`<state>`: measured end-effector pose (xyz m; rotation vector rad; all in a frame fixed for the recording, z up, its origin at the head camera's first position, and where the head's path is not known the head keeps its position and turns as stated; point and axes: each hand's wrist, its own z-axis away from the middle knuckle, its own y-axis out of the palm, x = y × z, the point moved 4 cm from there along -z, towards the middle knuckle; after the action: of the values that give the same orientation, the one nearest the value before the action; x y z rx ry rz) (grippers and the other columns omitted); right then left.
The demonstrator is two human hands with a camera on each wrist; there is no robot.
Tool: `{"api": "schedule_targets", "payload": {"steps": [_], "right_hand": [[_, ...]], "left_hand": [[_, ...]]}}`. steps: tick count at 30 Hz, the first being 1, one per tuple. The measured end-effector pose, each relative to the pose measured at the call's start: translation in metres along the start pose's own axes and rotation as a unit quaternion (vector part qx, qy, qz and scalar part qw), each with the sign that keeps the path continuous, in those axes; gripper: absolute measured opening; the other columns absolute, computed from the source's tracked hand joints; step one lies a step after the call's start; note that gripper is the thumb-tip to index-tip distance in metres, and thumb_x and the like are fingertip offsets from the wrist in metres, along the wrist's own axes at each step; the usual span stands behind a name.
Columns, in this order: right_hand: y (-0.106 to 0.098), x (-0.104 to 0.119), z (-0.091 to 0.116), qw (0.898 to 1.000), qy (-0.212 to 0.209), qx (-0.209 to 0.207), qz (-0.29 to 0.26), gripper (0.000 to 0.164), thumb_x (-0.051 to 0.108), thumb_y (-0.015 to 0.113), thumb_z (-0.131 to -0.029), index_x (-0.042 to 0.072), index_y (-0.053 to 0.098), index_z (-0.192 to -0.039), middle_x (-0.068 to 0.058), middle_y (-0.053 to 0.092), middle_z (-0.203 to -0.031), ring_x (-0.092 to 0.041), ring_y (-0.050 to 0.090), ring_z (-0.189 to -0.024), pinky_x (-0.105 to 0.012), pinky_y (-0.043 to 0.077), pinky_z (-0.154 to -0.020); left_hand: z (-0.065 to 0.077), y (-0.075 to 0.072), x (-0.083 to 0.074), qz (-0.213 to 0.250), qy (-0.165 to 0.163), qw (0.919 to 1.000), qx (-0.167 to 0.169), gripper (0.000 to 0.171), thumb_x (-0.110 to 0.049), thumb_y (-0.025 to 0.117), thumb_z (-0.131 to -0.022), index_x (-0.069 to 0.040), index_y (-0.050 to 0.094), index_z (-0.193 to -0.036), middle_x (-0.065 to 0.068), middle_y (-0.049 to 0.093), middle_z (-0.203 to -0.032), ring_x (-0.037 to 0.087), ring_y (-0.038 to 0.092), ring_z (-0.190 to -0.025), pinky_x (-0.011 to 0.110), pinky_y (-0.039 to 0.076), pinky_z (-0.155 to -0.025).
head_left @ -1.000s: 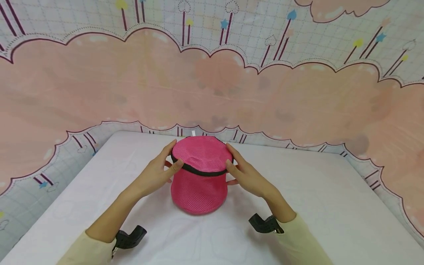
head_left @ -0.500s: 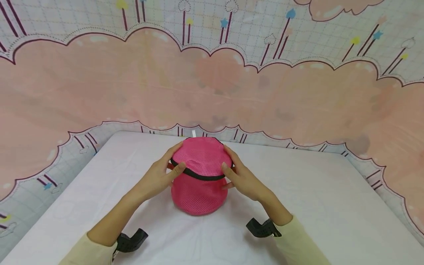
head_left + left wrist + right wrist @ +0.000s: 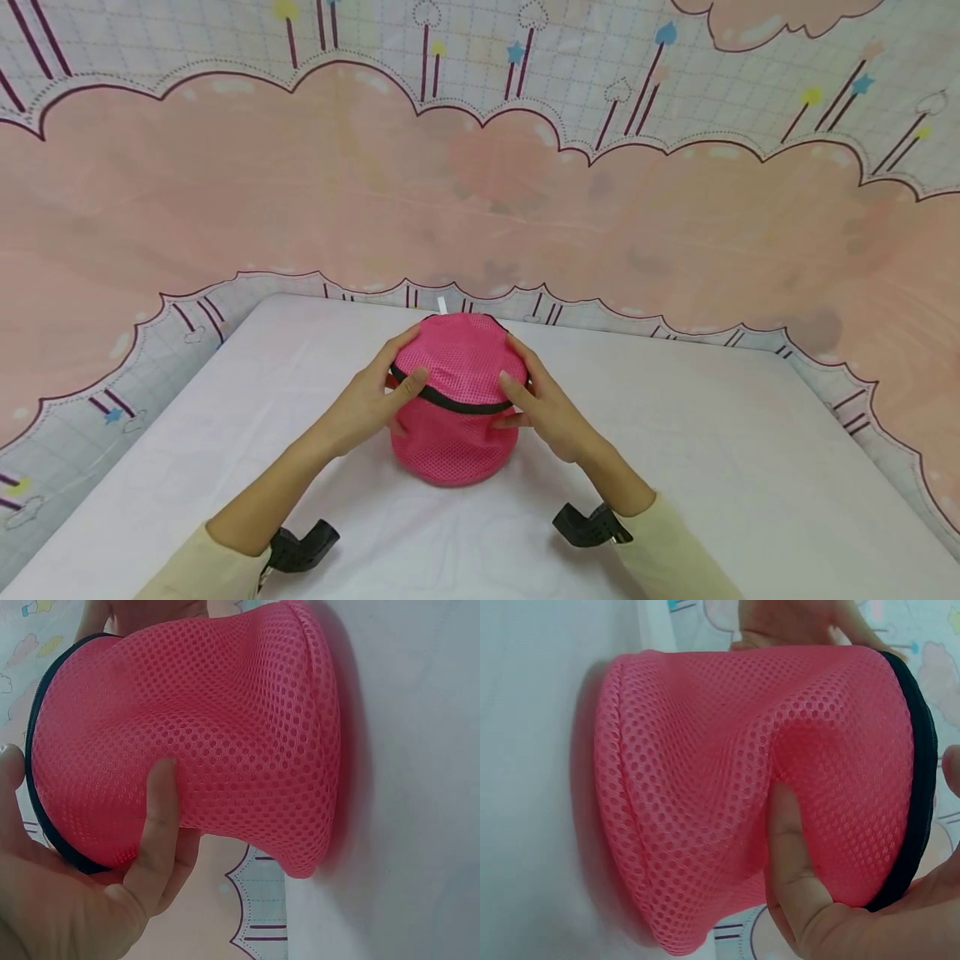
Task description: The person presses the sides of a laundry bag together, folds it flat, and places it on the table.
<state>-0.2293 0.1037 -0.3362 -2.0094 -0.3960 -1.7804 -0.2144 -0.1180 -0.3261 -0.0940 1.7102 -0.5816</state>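
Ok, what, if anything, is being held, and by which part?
The pink bag: the left hand and right hand hold its opposite sides near the top, around the black band.

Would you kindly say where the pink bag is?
In the head view, the bag stands below centre on the table, between the left hand and right hand.

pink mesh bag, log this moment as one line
pink mesh bag: upright on white table, side dented | left hand: grips left side | right hand: grips right side | black band: top edge
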Motion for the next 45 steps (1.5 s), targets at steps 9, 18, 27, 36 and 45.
{"api": "schedule_targets", "payload": {"steps": [9, 18, 27, 36, 45], "right_hand": [[0.005, -0.004, -0.002, 1.000, -0.005, -0.009, -0.028, 0.064, 0.024, 0.049, -0.100, 0.019, 0.015, -0.153, -0.013, 0.017, -0.152, -0.040, 0.032, -0.132, -0.049, 0.051, -0.084], [0.010, -0.010, -0.004, 0.993, -0.006, -0.016, -0.121, 0.060, 0.019, 0.042, -0.100, 0.013, 0.014, -0.153, -0.017, 0.013, -0.152, -0.041, 0.026, -0.133, -0.059, 0.041, -0.093], [0.012, -0.013, -0.004, 0.989, -0.008, -0.038, -0.146, 0.059, 0.021, 0.042, -0.100, 0.014, 0.016, -0.152, -0.016, 0.018, -0.151, -0.038, 0.033, -0.129, -0.053, 0.043, -0.095], [0.016, -0.019, -0.004, 0.985, -0.018, -0.072, -0.154, 0.058, 0.020, 0.044, -0.099, 0.010, 0.020, -0.151, -0.015, 0.023, -0.149, -0.032, 0.035, -0.127, -0.041, 0.046, -0.093], [0.018, -0.024, -0.004, 0.984, -0.022, -0.090, -0.155, 0.058, 0.020, 0.046, -0.099, 0.009, 0.022, -0.150, -0.014, 0.022, -0.150, -0.033, 0.031, -0.131, -0.044, 0.044, -0.097]], "left_hand": [[0.000, 0.003, 0.003, 0.052, -0.014, 0.9985, 0.010, 0.075, -0.044, 0.059, -0.093, -0.023, 0.018, -0.152, 0.021, 0.038, -0.134, 0.036, 0.050, -0.107, 0.036, 0.057, -0.062], [0.000, 0.007, 0.004, 0.058, -0.021, 0.9979, 0.022, 0.078, -0.041, 0.062, -0.090, -0.023, 0.018, -0.152, 0.022, 0.039, -0.136, 0.027, 0.063, -0.083, 0.037, 0.057, -0.064], [-0.002, 0.011, 0.009, 0.091, -0.025, 0.9952, 0.029, 0.079, -0.039, 0.063, -0.090, -0.021, 0.018, -0.151, 0.021, 0.035, -0.140, 0.032, 0.059, -0.100, 0.039, 0.057, -0.066], [-0.005, 0.014, 0.015, 0.142, -0.029, 0.9888, 0.036, 0.079, -0.032, 0.066, -0.089, -0.021, 0.018, -0.151, 0.020, 0.033, -0.141, 0.037, 0.052, -0.112, 0.041, 0.056, -0.072], [-0.008, 0.017, 0.022, 0.191, -0.035, 0.9806, 0.028, 0.080, -0.024, 0.069, -0.088, -0.020, 0.020, -0.151, 0.017, 0.029, -0.144, 0.039, 0.039, -0.126, 0.042, 0.052, -0.086]]}}
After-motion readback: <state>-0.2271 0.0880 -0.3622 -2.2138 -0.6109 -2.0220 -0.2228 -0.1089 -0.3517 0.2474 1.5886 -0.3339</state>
